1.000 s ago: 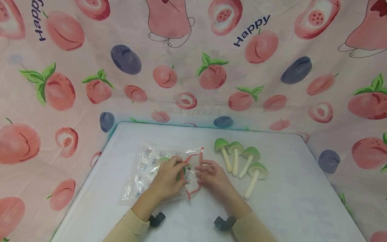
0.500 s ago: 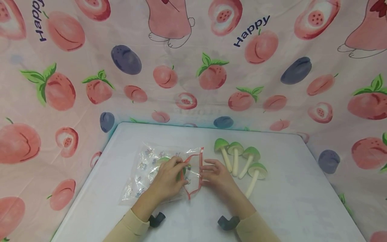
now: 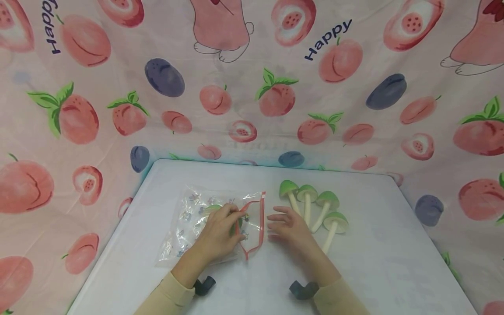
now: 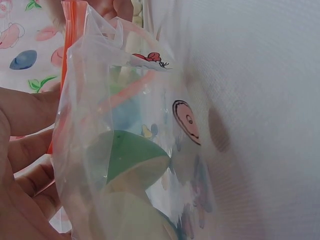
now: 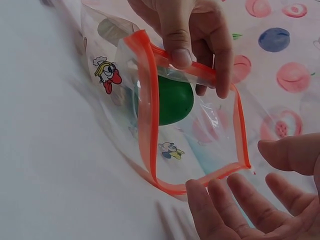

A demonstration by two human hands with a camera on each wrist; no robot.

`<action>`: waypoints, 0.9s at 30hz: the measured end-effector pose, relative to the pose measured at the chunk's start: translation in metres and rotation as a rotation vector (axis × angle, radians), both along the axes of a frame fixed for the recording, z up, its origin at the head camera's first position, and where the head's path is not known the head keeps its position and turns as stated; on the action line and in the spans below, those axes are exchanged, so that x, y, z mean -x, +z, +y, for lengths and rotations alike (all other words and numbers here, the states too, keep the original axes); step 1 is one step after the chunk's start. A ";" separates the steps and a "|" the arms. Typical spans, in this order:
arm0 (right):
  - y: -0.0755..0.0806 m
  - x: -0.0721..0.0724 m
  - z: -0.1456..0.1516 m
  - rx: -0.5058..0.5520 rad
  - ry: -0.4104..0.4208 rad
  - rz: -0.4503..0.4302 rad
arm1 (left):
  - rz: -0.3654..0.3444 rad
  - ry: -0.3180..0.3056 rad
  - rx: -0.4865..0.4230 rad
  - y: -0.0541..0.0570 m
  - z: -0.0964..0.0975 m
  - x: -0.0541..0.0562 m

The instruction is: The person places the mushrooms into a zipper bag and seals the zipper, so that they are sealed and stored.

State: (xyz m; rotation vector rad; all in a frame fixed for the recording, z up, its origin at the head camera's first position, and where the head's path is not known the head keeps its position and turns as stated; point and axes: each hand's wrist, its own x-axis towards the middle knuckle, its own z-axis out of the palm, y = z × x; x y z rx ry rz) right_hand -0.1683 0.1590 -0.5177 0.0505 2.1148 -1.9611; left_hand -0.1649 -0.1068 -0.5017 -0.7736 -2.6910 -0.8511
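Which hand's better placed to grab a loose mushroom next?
Probably the right hand: it holds nothing, fingers spread, right beside the loose mushrooms. The left hand is farther from them and pinches the red rim of the clear bag.

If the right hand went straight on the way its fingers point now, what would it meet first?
Probably the red rim of the clear plastic bag, just ahead of the right hand; depth is unclear, so it might slip inside the opening instead.
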 end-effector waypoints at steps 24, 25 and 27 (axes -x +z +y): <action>0.016 -0.004 0.026 -0.079 -0.057 -0.006 | 0.014 -0.012 -0.014 0.000 -0.001 0.000; 0.017 -0.004 0.027 -0.076 -0.058 -0.008 | 0.015 -0.012 -0.015 0.000 -0.001 0.000; 0.018 -0.005 0.030 -0.072 -0.058 -0.015 | 0.015 -0.015 -0.017 0.000 -0.001 0.000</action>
